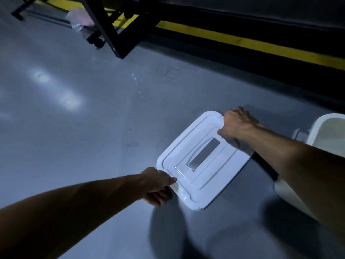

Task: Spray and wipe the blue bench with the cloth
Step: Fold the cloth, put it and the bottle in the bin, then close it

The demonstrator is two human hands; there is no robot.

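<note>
A white plastic lid [209, 176] with a grey rectangular label lies flat just above the grey floor at lower centre. My left hand [158, 186] grips its near left edge. Around the far right corner my right hand [237, 126] is closed. No blue bench, spray bottle or cloth shows in this view.
A white open bin [328, 131] stands at the right edge, partly behind my right forearm. A black metal frame [112, 34] on small wheels stands at the top left, with a crumpled clear plastic bag [80, 19] beside it. A yellow floor stripe [242, 42] runs along the dark wall.
</note>
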